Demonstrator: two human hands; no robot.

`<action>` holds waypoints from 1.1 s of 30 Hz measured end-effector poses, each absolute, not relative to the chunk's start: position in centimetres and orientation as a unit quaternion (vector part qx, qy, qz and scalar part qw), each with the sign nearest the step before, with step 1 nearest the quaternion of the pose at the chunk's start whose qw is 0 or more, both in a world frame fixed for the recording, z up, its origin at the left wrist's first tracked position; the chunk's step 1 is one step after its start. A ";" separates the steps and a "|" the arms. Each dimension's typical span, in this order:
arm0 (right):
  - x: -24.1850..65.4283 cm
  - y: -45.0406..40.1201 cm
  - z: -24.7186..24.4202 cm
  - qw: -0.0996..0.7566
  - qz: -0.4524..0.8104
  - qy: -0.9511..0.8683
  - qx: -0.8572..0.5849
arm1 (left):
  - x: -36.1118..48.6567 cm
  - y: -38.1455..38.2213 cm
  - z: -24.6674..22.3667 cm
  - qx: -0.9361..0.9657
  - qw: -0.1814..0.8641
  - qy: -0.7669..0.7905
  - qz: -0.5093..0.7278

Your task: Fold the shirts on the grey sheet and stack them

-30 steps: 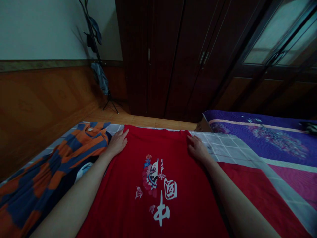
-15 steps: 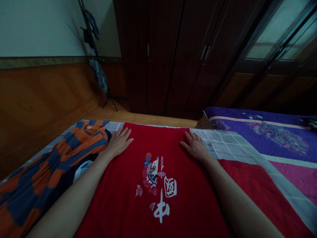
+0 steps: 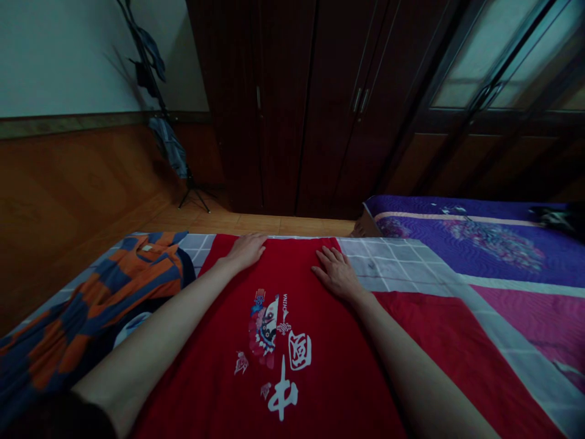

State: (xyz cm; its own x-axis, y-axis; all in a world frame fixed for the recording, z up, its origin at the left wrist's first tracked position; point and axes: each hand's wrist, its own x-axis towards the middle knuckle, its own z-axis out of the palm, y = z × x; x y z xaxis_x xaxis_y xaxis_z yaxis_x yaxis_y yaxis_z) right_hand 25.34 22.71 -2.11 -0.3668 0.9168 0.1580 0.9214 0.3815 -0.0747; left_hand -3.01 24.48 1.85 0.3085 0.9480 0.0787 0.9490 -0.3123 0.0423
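The red CHINA-print shirt point(image 3: 317, 320) lay on the checked sheet point(image 3: 388, 265), stretching lengthwise from the person. Both hands were open, palms down: the left hand point(image 3: 247, 249) at its far edge (fingers angled inward), the right hand point(image 3: 339, 272) slightly nearer.

T-shirt point(image 3: 286, 317) on sheet point(image 3: 388, 262) | another garment point(image 3: 103, 292) left | wardrobe point(image 3: 283, 116) behind | coat stand point(image 3: 156, 92) back left
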 end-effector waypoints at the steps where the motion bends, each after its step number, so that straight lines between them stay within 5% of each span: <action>1: 25.4 22.7 -2.1 0.089 -0.013 -0.826 -0.556 | -2.0 25.4 1.9 -0.811 0.008 -0.584 -0.038; 9: 25.5 22.2 -1.8 0.116 0.000 -0.826 -0.552 | 0.4 28.0 1.6 -0.797 0.032 -0.603 -0.016; 18: 25.5 22.6 -2.1 0.104 0.004 -0.818 -0.566 | -1.7 22.3 -0.5 -0.827 0.011 -0.561 -0.039; 33: 25.9 23.8 -3.6 0.085 -0.037 -0.831 -0.548 | -12.2 -2.8 1.1 -0.763 -0.026 -0.645 -0.034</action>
